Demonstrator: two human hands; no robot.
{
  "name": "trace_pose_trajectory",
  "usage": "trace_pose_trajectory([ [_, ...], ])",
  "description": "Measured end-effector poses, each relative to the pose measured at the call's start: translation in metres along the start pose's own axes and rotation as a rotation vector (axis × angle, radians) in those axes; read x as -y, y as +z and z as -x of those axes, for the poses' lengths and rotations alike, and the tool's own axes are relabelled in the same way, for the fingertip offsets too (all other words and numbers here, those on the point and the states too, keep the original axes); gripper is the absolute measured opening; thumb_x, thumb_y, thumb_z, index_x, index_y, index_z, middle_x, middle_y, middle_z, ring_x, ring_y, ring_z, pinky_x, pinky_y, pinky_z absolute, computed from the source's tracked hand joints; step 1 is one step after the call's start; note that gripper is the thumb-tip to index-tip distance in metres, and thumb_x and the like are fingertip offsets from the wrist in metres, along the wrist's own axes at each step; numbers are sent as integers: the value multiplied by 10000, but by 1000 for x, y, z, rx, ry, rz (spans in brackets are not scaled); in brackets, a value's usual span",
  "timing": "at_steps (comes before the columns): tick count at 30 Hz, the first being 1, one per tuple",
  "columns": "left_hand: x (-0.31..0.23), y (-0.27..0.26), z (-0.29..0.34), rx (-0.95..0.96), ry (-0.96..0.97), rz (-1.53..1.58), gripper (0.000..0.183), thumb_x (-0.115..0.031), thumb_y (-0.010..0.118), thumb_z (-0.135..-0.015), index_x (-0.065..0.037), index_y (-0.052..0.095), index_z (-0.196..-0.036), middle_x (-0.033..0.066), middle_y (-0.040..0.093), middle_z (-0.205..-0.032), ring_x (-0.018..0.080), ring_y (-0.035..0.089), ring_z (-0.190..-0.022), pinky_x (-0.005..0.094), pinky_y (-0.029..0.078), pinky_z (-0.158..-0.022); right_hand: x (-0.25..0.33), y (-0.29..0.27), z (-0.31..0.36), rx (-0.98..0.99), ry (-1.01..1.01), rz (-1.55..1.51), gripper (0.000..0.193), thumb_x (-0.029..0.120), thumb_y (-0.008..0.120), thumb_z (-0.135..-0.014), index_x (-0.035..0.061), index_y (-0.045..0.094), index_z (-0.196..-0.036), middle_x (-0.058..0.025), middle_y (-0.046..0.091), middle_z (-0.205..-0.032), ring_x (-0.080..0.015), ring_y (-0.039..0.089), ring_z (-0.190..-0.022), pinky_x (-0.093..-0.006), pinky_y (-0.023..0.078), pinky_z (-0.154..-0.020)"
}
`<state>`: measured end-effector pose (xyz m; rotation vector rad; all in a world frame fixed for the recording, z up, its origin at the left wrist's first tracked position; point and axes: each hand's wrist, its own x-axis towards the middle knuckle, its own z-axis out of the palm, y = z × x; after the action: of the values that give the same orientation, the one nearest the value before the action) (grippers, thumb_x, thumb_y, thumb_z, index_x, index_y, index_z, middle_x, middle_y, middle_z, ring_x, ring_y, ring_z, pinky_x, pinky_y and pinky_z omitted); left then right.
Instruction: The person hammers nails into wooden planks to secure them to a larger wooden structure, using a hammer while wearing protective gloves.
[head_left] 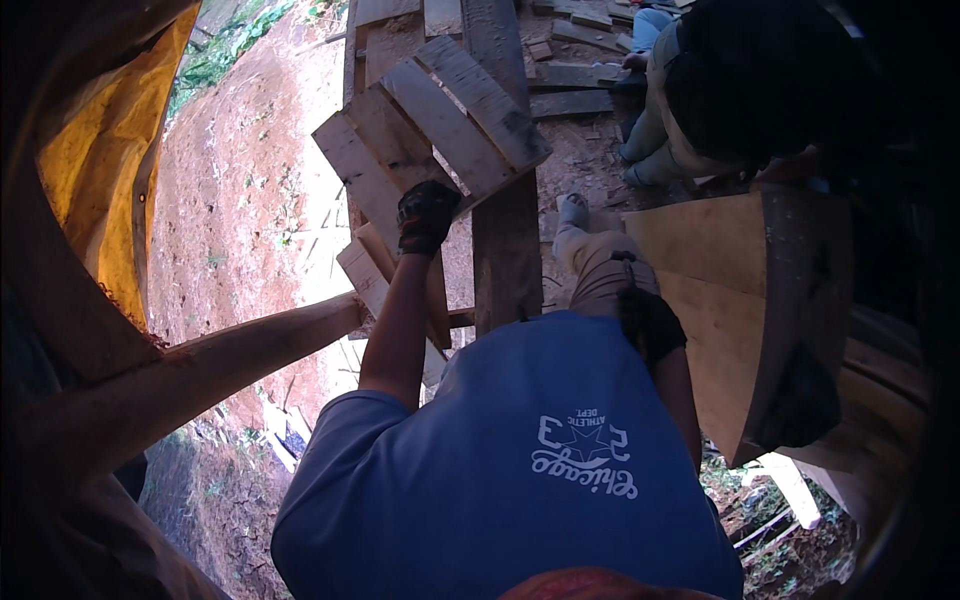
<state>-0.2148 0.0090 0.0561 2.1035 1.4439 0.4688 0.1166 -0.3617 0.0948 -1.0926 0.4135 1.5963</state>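
Note:
My left hand [428, 215], in a black glove, is closed on the near edge of a slatted wooden crate [440, 120]. Several pale boards with gaps between them make up its visible face, and it sits tilted across a long beam [507, 255]. Beside my right thigh, my right hand [652, 325] is also gloved in black, with its fingers curled. A slim dark piece rises from that hand against my trouser leg; whether it is a tool I cannot make out.
More boards [375, 280] lie under the crate. A rough pole [230, 360] crosses at left near a yellow sheet [110, 150]. Large wooden panels [700, 240] stand close on my right. Another person [690, 100] is at the far right, near scattered wood offcuts [580, 75].

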Motion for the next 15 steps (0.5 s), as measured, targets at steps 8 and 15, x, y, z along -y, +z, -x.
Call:
trace_pose_trajectory([
  [8,-8,-2,3,18,-21,10,256,-354,827,-868,-103,791,-904,160,772,-922,390,745,-944,539,574,-855,-1,5,2,-54,-15,37,153,148,553,-1130,59,678,-1127,65,513,-770,-50,485,-596,-203,393,-511],
  [15,-6,24,8,-124,-16,124,230,-330,810,-904,-110,822,-970,154,792,-965,384,751,-959,509,586,-871,2,22,6,-78,-11,75,122,156,590,-1116,83,679,-1075,81,499,-734,-37,475,-575,-193,380,-499],
])
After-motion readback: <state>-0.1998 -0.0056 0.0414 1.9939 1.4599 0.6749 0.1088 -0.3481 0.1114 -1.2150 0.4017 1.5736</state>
